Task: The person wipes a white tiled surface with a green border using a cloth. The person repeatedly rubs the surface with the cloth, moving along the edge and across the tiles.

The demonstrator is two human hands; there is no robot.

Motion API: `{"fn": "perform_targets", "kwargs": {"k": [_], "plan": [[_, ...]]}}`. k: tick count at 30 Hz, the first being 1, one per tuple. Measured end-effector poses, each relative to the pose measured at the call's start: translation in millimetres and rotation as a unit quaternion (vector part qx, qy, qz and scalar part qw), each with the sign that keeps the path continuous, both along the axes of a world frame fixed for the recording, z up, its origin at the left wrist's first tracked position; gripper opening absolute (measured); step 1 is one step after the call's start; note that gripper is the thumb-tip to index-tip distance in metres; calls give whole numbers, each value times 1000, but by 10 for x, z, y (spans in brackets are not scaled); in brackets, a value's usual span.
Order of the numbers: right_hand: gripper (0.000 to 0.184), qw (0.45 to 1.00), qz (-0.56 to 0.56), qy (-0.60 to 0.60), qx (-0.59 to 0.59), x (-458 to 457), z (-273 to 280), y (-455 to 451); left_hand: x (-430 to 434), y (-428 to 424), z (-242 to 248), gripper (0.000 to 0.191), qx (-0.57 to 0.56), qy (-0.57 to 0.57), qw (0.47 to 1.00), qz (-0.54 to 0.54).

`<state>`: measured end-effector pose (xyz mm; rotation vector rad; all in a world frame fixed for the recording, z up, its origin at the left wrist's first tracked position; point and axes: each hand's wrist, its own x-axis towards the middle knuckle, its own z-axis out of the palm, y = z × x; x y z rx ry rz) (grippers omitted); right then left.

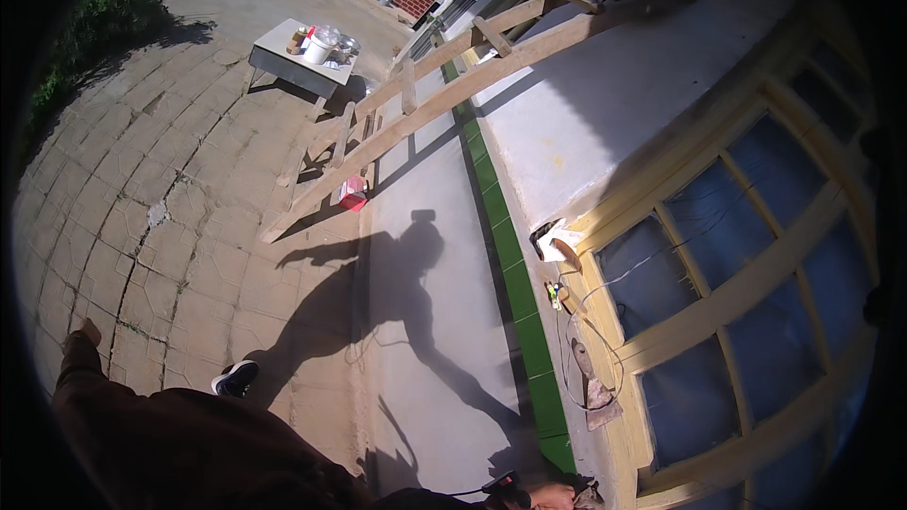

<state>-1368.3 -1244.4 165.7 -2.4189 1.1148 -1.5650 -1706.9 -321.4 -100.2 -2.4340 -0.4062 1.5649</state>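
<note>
My left hand (90,333) hangs out over the paving at the far left; its fingers are too unclear to read. At the bottom edge, my right hand (553,496) is beside a crumpled grey thing (588,493), at the lower end of the green tiles; the frame edge cuts it off and its grip is unclear. A dark device with a cable (502,483) is at that wrist. Along the yellow window frame (623,347) lie a plaster-stained scraper (599,402), a brown-handled tool (567,255), a green-and-white item (553,296) and a loop of thin wire (567,361).
A wooden ladder (425,110) leans against the white wall (560,134). Near its foot is a red-and-white box (353,193). Farther off, a small table (273,39) holds a white bucket (318,51) and other containers. Green tiles (521,297) edge the wall; cracked paving lies left.
</note>
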Motion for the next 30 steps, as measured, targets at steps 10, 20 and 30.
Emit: {"fn": "perform_targets", "kwargs": {"k": [10,20,30], "plan": [[27,998,-57,5,-32,809,-45,-12,4928,-551,-69,25,-144,-398,902,-91],[32,978,-198,62,33,447,-93,-703,5735,-2453,1203,28,-641,-283,712,-48],[37,906,-400,-39,133,692,-20,-570,4034,1302,443,16,-159,-307,861,373]]}}
